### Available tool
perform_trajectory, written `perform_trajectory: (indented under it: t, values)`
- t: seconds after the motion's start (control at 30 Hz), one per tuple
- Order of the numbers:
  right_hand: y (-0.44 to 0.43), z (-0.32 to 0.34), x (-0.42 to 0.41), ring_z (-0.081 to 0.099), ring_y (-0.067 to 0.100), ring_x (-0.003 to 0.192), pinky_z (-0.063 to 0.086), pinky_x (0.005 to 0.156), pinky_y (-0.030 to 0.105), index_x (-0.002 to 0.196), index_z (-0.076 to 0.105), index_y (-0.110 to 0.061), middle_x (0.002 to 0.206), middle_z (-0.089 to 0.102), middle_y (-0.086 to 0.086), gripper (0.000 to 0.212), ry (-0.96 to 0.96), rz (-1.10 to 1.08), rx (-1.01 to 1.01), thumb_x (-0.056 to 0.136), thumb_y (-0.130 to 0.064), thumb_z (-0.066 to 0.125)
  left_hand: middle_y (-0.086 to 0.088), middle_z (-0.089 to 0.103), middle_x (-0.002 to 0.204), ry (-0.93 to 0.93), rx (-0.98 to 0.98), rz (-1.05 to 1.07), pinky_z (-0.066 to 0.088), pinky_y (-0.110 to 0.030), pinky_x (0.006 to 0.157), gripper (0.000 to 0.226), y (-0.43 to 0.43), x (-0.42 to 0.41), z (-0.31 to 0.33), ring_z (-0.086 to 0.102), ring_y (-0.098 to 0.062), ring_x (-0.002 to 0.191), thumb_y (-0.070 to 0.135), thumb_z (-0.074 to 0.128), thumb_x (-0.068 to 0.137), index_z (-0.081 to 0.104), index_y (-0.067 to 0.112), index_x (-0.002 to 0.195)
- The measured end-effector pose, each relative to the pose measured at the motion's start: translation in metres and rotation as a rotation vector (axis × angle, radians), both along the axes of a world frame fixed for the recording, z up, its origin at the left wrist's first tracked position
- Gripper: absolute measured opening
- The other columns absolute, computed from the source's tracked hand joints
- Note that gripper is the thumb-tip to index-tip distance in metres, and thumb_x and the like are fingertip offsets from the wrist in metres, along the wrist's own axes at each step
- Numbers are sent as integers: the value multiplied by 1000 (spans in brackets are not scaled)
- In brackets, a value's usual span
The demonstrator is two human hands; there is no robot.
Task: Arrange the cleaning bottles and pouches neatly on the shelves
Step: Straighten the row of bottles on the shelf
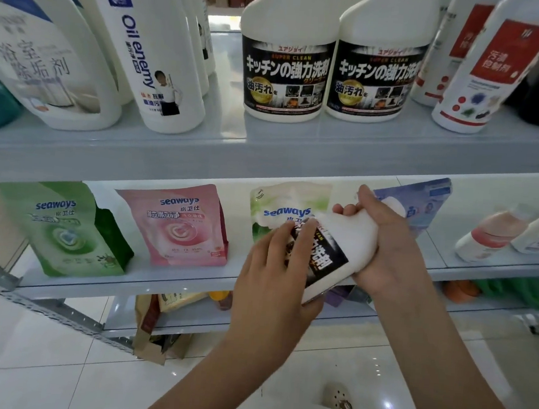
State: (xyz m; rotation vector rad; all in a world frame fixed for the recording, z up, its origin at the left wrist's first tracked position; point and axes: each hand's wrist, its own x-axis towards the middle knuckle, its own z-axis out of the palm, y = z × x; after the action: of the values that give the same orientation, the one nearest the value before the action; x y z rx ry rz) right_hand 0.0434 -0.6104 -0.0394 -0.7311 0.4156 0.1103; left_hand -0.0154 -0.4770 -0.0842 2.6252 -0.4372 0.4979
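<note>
A white bottle with a black label (339, 242) lies tilted in front of the middle shelf (171, 282). My right hand (387, 246) grips its upper part. My left hand (272, 269) holds its lower end, fingers spread over the label. Two matching black-label bottles (285, 70) (376, 74) stand side by side on the upper shelf (266, 146). On the middle shelf stand a green pouch (66, 230), a pink pouch (179, 226), a pale green pouch (280, 211) partly hidden behind my hands, and a blue pouch (420, 200).
The upper shelf also carries a large white jug (44, 54), an "Oil enemy" bottle (148, 52) and red-label bottles (498, 67). Two bottles (491, 234) lie on their sides at the middle shelf's right. Bags (158, 324) sit on the lowest shelf above a tiled floor.
</note>
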Motion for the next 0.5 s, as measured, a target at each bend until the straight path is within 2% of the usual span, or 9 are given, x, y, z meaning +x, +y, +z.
perform_trajectory:
  t: [0.07,0.13,0.17,0.27,0.3,0.37,0.43,0.47,0.5]
  values:
    - [-1,5,-1,62,12,57,53,73,36,51,57,-15,57,59,-2,33,-77,37,-116,83,-22,66,3,62,124,86,-206,-47,55,-30,81,91,6,4,4,63,-17,104,37,84,61,41,22,140]
    - [-6,9,-2,61,15,72,52,79,35,66,58,-12,67,62,0,15,-236,132,-212,73,-20,69,15,68,107,360,-586,-111,55,-21,71,80,15,6,13,66,-5,88,30,86,64,49,29,134]
    - [-10,11,-2,62,18,80,53,80,34,75,59,-11,75,66,2,18,-326,208,-268,69,-23,71,15,70,102,481,-749,-174,55,-20,68,75,18,7,16,68,-5,85,25,88,63,53,31,129]
    - [-27,3,-4,66,24,97,56,76,34,107,60,-14,103,70,7,59,-503,416,-375,58,-36,84,2,73,105,633,-1016,-337,57,-28,76,59,27,10,20,70,-18,95,30,80,61,63,22,117]
    - [-30,-2,-7,66,22,100,56,76,34,113,60,-18,108,70,5,67,-536,473,-357,55,-41,86,-5,72,108,692,-1098,-384,57,-32,80,57,27,10,21,69,-25,99,30,76,63,64,15,117]
    - [-30,-5,-13,67,16,98,57,78,32,115,65,-26,110,70,-1,63,-574,547,-288,60,-48,83,-14,70,113,787,-1183,-443,56,-38,86,57,26,10,20,67,-33,104,29,71,66,62,7,118]
    - [-23,-2,-17,65,18,104,55,84,32,124,61,-19,119,67,4,45,-695,586,-99,82,-33,67,-14,69,116,834,-1176,-471,55,-38,88,56,23,11,23,66,-32,107,29,70,68,61,9,119]
    - [-19,0,-17,62,24,110,53,89,37,127,57,-9,123,63,12,42,-714,582,34,88,-21,60,-11,69,116,842,-1165,-469,55,-37,89,53,23,12,25,66,-30,108,31,69,68,63,13,118]
    - [-15,2,-16,61,30,112,52,89,42,125,57,-2,122,62,17,43,-668,571,128,84,-14,62,-8,71,115,840,-1142,-459,55,-34,87,50,22,13,29,67,-27,106,34,69,67,65,18,114]
